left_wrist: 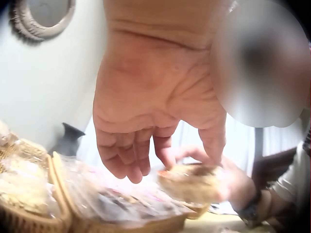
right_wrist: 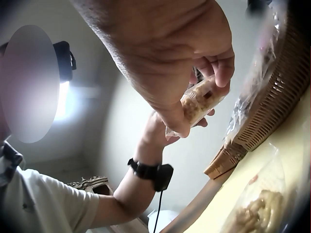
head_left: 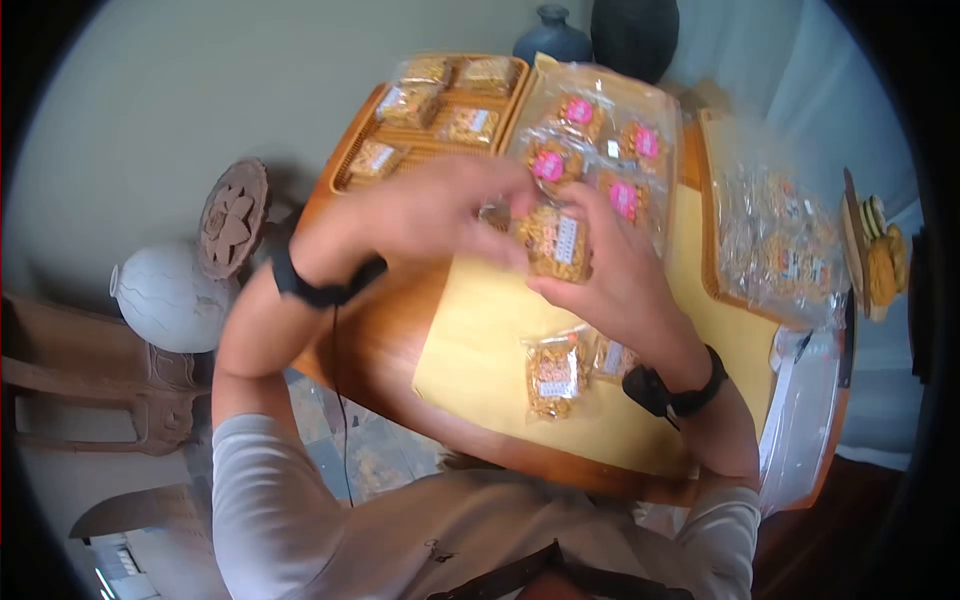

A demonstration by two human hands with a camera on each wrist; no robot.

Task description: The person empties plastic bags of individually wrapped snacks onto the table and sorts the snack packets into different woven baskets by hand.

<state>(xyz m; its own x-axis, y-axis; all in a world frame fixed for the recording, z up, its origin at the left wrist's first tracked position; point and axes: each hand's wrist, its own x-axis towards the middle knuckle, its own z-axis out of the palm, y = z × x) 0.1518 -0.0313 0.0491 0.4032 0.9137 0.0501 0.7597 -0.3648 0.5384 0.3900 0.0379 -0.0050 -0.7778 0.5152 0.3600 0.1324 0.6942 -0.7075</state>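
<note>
My right hand [head_left: 630, 265] pinches a clear-wrapped snack pack [head_left: 552, 243] between thumb and fingers, raised over the yellow sheet. The pack holds golden, crumbly pieces and carries a white label facing up. Close on its left is my left hand [head_left: 450, 210], blurred, its fingertips right at the pack's edge. From the left wrist view, the left hand [left_wrist: 155, 97] has loosely bent fingers, with thumb and forefinger apart above the pack [left_wrist: 192, 182]. In the right wrist view, the right thumb presses one end of the pack [right_wrist: 197, 102]. Below lie another labelled pack [head_left: 556, 375] and one partly covered by the right forearm.
A wicker tray [head_left: 345, 165] at the back left holds several packs. Beside it, another tray holds packs with pink stickers [head_left: 578, 110]. At right stands a basket [head_left: 712, 240] of bagged packs. The yellow sheet [head_left: 470, 340] covers the table's middle. Dark vases [head_left: 553, 42] stand behind.
</note>
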